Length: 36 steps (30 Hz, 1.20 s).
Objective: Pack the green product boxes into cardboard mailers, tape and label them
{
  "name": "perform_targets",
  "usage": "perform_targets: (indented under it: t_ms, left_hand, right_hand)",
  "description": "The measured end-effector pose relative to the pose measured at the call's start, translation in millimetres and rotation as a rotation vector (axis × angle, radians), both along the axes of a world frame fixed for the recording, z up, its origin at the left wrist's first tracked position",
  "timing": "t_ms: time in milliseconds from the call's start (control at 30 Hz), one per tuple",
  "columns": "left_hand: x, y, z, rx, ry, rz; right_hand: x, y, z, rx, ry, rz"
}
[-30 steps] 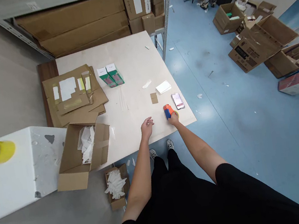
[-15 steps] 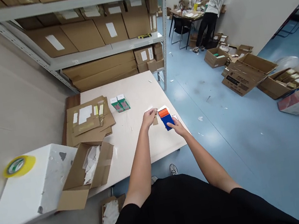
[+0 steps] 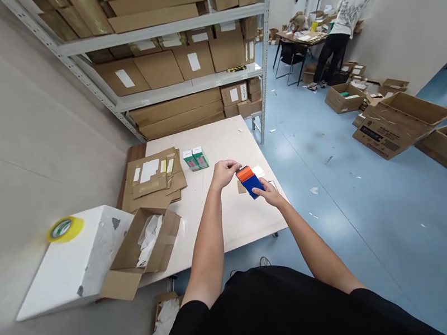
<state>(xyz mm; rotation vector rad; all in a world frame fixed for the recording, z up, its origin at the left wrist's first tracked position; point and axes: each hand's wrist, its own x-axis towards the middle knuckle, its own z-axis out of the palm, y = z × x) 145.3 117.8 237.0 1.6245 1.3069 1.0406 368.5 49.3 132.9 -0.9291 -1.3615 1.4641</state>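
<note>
My right hand (image 3: 270,191) grips a small flat blue box (image 3: 254,187) with an orange end (image 3: 245,173), thumb on its blue face. The box is held tilted above the right part of the white table. At the orange end, my left hand (image 3: 224,173) has its fingertips pinched together; whatever they hold is too small to make out. Under and beside the box lie white paper (image 3: 258,171) and a small brown card (image 3: 241,187). Farther left stand two green-and-white boxes (image 3: 195,159) side by side on the table.
Flattened cardboard (image 3: 152,176) lies on the table's (image 3: 234,234) left. An open carton (image 3: 163,245) with white paper leans near a white foam block (image 3: 81,263) bearing yellow tape (image 3: 65,229). Behind is a shelf (image 3: 177,91) of cartons. A person (image 3: 346,18) stands at another table.
The camera view has swung left and up, so the scene sits lower and farther right. My left fingertips have come closer to the orange end, and the box is tilted a little more.
</note>
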Motion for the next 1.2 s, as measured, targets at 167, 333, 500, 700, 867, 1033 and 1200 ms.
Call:
perform_targets:
  t_ms: [167, 333, 500, 700, 867, 1033, 1200]
  left_hand:
    - [-23.2, -1.3, 15.1, 0.198, 0.058, 0.166]
    - [-48.3, -28.8, 8.6, 0.307, 0.1, 0.112]
    - [-99.9, -79.9, 15.1, 0.418, 0.025, 0.358]
    - [-196.7, -132.8, 69.6, 0.639, 0.151, 0.714]
    - [-271.4, -173.1, 64.8, 0.62, 0.158, 0.889]
    - [-347.8, -218.7, 37.7, 0.554, 0.095, 1.066]
    - [-424.5, -272.4, 16.4, 0.491, 0.069, 1.221]
  right_hand:
    - [-12.0, -5.0, -12.3, -0.083, -0.01, 0.041]
    - [-45.9, 1.7, -10.0, -0.075, -0.014, -0.042]
    - [-106.2, 17.7, 12.0, 0.024, -0.116, -0.12]
    - [-204.5, 15.4, 35.6, 0.094, -0.131, -0.042]
    - [-303.2, 8.5, 49.9, 0.193, -0.123, 0.091]
    - [-419.6, -6.4, 53.9, 0.38, -0.225, 0.282]
    - [-543.0, -34.8, 35.6, 0.535, -0.34, 0.471]
